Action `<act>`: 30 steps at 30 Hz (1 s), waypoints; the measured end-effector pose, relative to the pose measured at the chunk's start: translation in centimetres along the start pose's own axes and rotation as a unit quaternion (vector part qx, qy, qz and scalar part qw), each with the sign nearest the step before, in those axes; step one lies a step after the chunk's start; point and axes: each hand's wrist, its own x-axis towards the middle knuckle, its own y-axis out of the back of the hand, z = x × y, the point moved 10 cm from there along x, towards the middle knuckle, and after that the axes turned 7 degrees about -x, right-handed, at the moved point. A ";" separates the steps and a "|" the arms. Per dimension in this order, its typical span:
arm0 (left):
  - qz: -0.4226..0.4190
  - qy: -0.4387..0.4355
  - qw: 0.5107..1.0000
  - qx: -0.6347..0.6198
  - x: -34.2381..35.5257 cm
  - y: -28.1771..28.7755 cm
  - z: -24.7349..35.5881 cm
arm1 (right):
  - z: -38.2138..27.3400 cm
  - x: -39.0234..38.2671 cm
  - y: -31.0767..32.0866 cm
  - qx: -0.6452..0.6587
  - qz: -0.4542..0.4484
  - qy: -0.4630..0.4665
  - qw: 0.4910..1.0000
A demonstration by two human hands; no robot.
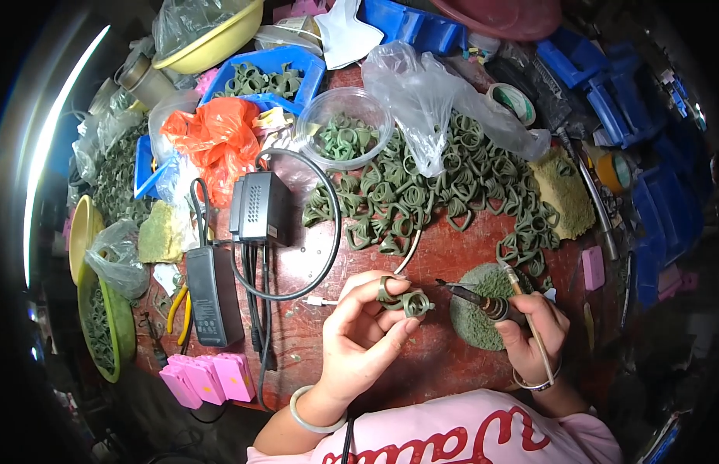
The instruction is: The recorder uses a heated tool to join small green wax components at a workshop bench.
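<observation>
My left hand (359, 336) is closed around a dark green ring (416, 304), which looks like wax, pinched between thumb and fingers. Another green loop (385, 291) shows at the fingertips; whether it is a separate ring I cannot tell. In my right hand (536, 337) is a dark pen-like tool (495, 308), its thin tip pointing left toward the ring but apart from it. A slender brush-like stick (539, 340) crosses the same hand, held along with the tool. Beneath the tool lies a round pad (475, 334) strewn with green crumbs.
Many green rings (452, 185) are heaped behind my hands, with a clear round tub (305, 127) and a plastic bag (406, 93). To the left are a black power box (259, 209), cables, an adapter (212, 298), yellow-handled pliers (177, 309) and pink blocks (208, 379). Blue bins (661, 209) stand right.
</observation>
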 end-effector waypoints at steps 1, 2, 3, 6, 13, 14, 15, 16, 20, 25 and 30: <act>-0.015 0.003 1.000 -0.002 0.0 -0.3 0.0 | 0.0 0.0 0.0 0.001 -0.001 -0.001 1.000; -0.030 0.007 1.000 -0.005 0.1 -0.5 -0.1 | 0.0 0.0 -0.1 0.002 -0.001 -0.003 1.000; -0.019 -0.002 0.999 0.042 0.1 -0.1 0.0 | 0.1 0.0 -0.1 0.002 0.000 -0.003 1.000; 0.008 0.010 0.995 0.103 -0.1 0.1 0.2 | 0.0 -0.1 0.1 0.011 0.014 0.003 1.000; -0.046 -0.104 0.966 0.234 0.4 -1.5 2.6 | 0.5 -0.1 0.2 0.027 0.004 -0.017 0.999; -0.056 -0.118 0.961 0.245 0.3 -1.8 2.9 | 0.6 -0.2 0.3 0.034 0.005 -0.015 0.999; -0.055 -0.118 0.961 0.245 0.3 -1.8 2.8 | 0.6 -0.2 0.3 0.035 0.004 -0.015 0.999; -0.052 -0.117 0.961 0.246 0.3 -1.7 2.8 | 0.5 -0.2 0.3 0.036 -0.005 -0.016 0.999; -0.049 -0.116 0.962 0.241 0.3 -1.7 2.8 | 0.2 -0.1 0.1 0.039 -0.019 -0.006 0.999; -0.054 -0.131 0.960 0.243 0.2 -2.1 3.2 | 0.4 -0.2 -0.1 0.048 -0.022 -0.019 0.998; -0.062 -0.137 0.958 0.244 0.2 -2.2 3.2 | 0.2 -0.1 0.1 0.039 -0.006 -0.022 0.999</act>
